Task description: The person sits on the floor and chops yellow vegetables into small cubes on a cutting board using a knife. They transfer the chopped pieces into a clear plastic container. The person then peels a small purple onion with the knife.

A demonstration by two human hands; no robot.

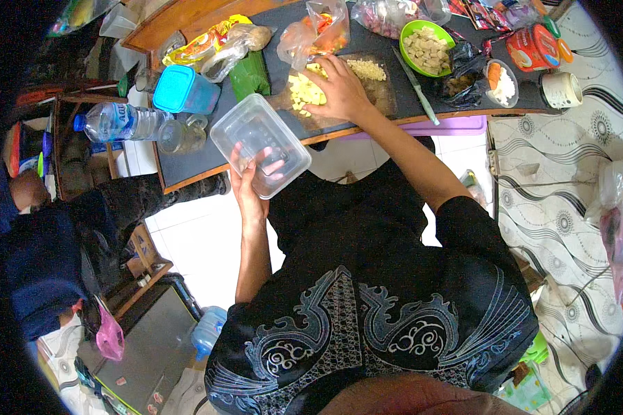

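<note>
My left hand (pixel 249 176) holds a clear plastic food container (pixel 262 140) from beneath, its fingers showing through the wall. The container is tilted beside the table's front edge and looks bare inside. My right hand (pixel 340 91) rests with spread fingers on a heap of pale yellow diced pieces (pixel 306 94). These lie on a wooden cutting board (pixel 379 96), where a smaller pile of finely chopped pale bits (pixel 366 70) sits behind the hand. To the right of the board lies a kitchen knife (pixel 418 88). The palm hides part of the diced heap.
A green bowl of pale cubes (pixel 427 49), a small bowl of white and orange food (pixel 501 85) and a red tin (pixel 532 49) stand right. Left are a glass mug (pixel 181 136), water bottle (pixel 122 123) and blue-lidded tub (pixel 184 91). Another person (pixel 57 249) is at far left.
</note>
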